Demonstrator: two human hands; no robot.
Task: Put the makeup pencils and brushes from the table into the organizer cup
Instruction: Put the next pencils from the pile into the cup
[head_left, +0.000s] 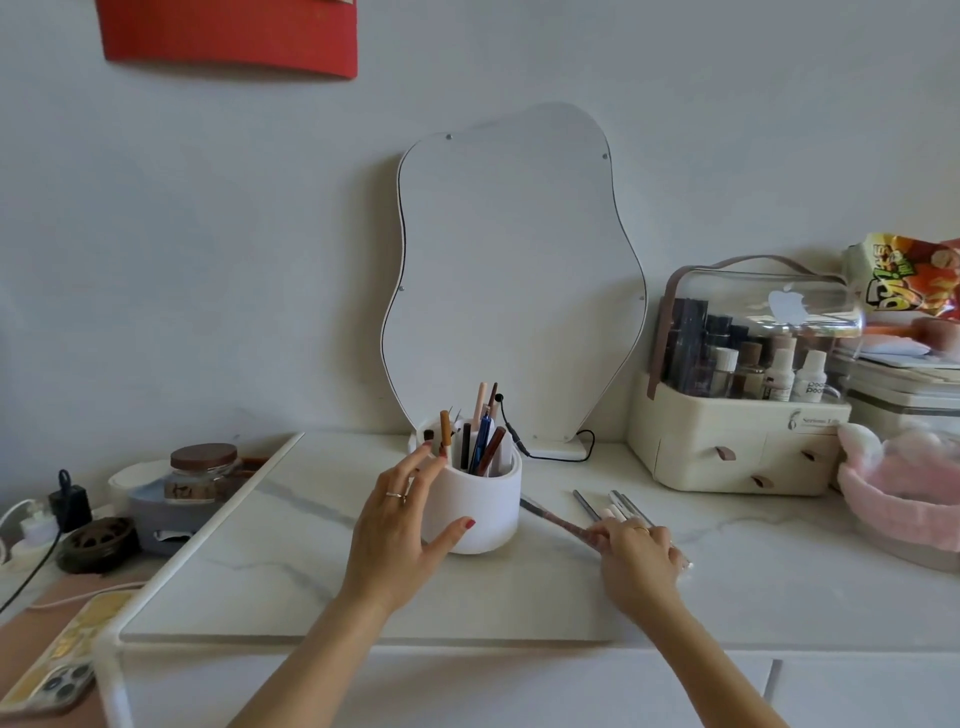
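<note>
Table (291, 571): white, marble-veined, set against a pale wall.

Mirror (514, 280): wavy-edged, upright at the back of the table, directly behind the cup.

Cosmetics case (727, 441): cream base with small drawers, clear domed lid; bottles and dark tubes stood inside (number not countable). Placed right of the mirror.

Organizer cup (480, 512): white, rounded, upright at the table's centre. It held several pencils and brushes standing on end, among them a blue one, a few brown ones and a pale pink one; the exact count could not be told.

Glass jar (203, 470): one, brown lid, far left.

Left hand (402, 519): fingers spread and nearly straight, palm laid against the cup's left wall, thumb across its front.

Right hand (641, 551): fingers curled down over the near ends of the loose pencils (615, 506) lying just right of the cup, apparently gathering them; about five or six, some white, some grey.

Reddish-brown pencil (558, 522): one, lying aslant between cup and right hand, its near end under the fingers.
</note>
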